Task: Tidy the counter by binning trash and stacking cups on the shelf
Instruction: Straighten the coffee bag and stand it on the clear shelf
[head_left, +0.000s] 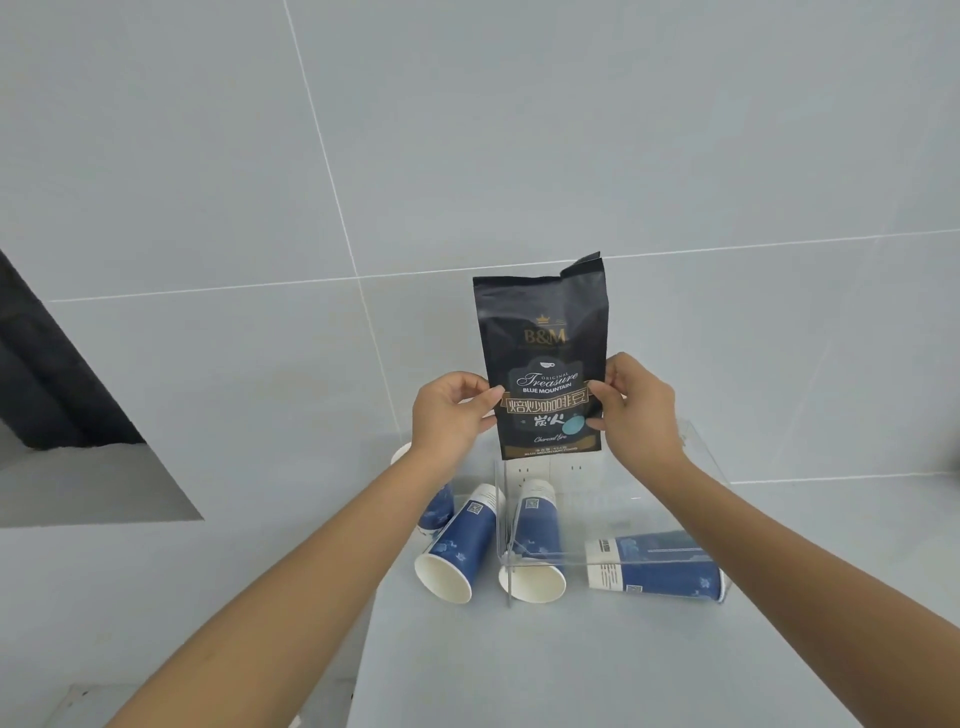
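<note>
I hold a black coffee bag (540, 332) upright with both hands, above a clear acrylic shelf (696, 457). My left hand (449, 410) pinches its left edge and my right hand (636, 402) pinches its right edge. Below lie several blue and white paper cups on their sides. One cup (460, 543) lies left of the shelf, one cup (535, 540) lies at the shelf's left wall, and a third cup (654, 564) lies under the shelf at the right. Another cup (439, 506) is partly hidden behind my left forearm.
The grey counter (571, 665) runs to a tiled wall (467, 156) at the back. White wall sockets (550, 470) show behind the shelf. A dark opening (47, 374) sits at the left, and the counter's left edge drops off near my left arm.
</note>
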